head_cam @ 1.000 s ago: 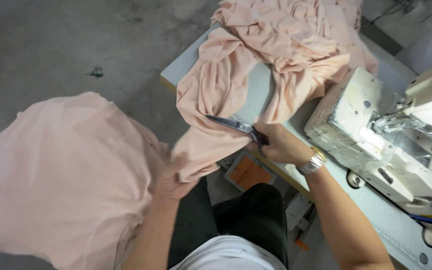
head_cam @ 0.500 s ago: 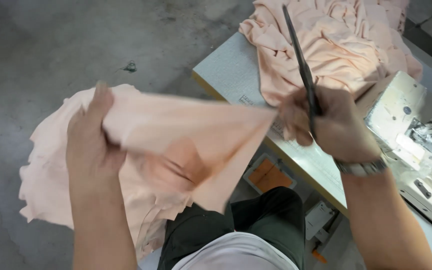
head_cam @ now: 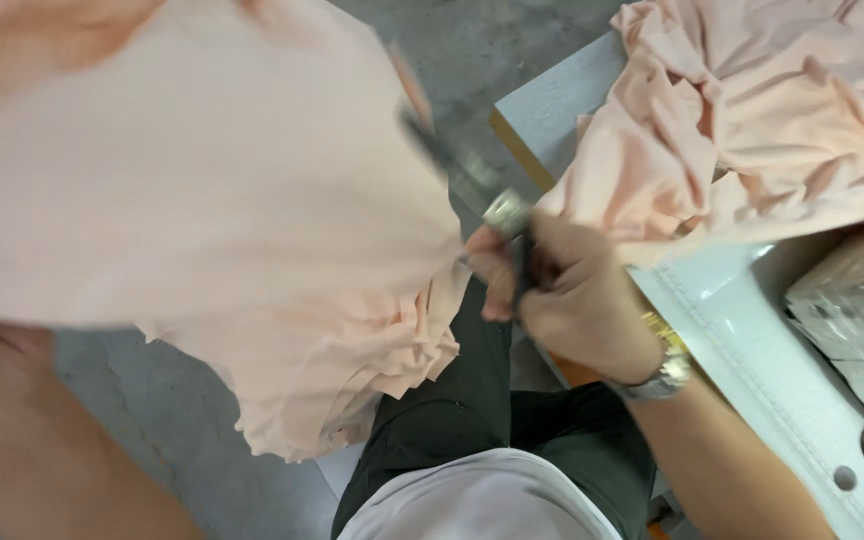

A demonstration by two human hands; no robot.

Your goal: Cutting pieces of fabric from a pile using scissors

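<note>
My right hand grips the scissors, blades toward 10 o'clock at the raised pink cloth. Left hand is hidden — grip unclear. I'd keep the cloth taut, snipping close.

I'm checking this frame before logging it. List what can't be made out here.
- Left hand: head view, hidden behind the raised pink cloth; only the forearm shows.
- Scissors: blades blurred, so open or closed is unclear.
- Right hand: fingers on the handles smeared.
- Sewing machine: cut off by the right edge.
- Cloth pile on the table: cut off at top.
</note>
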